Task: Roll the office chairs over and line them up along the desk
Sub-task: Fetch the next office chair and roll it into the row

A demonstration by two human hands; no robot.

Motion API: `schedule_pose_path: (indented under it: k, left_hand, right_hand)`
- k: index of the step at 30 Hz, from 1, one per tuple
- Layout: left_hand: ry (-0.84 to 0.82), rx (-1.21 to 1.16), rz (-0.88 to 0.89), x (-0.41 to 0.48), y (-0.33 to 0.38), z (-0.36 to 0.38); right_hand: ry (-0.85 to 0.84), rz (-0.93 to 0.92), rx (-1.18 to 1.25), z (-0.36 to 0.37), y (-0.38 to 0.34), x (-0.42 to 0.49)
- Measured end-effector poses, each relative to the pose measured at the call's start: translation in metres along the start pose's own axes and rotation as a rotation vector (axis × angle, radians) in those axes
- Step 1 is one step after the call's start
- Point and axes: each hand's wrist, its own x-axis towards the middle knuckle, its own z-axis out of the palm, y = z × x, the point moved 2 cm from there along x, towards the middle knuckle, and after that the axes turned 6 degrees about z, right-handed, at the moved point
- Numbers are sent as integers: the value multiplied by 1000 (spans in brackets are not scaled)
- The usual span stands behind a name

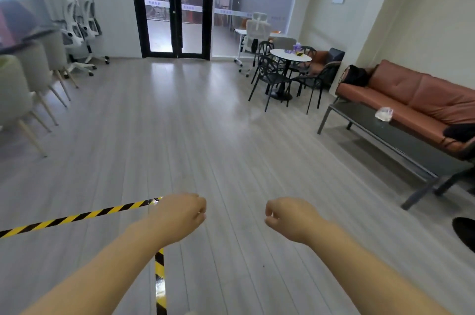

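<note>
Two white office chairs [77, 29] stand side by side against the far left wall. A third white office chair [257, 31] sits at a white desk [240, 31] at the far right, by the glass wall. My left hand [180, 214] and my right hand [290, 217] hang out in front of me over the bare floor, far from every chair. Both hands have loosely curled fingers and hold nothing.
Grey padded chairs on wooden legs [23, 88] line the left side. A round white table [290, 56] with black chairs stands at the right, then an orange sofa [411, 98] and a dark low table [385, 129]. Yellow-black tape [77, 217] marks the floor. Black-framed glass doors [174, 6] are straight ahead.
</note>
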Motion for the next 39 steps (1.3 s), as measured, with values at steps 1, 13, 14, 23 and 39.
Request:
schedule_pose_path:
  k: [1, 13, 14, 23, 39]
  left_hand:
    - [16, -9, -13, 19, -16, 0]
    - [55, -19, -32, 275, -182, -45]
    - [40, -22, -27, 298, -188, -46]
    - [-2, 6, -27, 532, -246, -50]
    - [52, -142, -248, 870, -393, -100]
  right_hand:
    - [-4, -3, -2, -4, 2, 26]
    - [-8, 2, 54, -86, 36, 311]
    - [-10, 15, 53, -90, 46, 331]
    - [-32, 32, 56, -118, 156, 546]
    - [-21, -118, 14, -242, 262, 939]
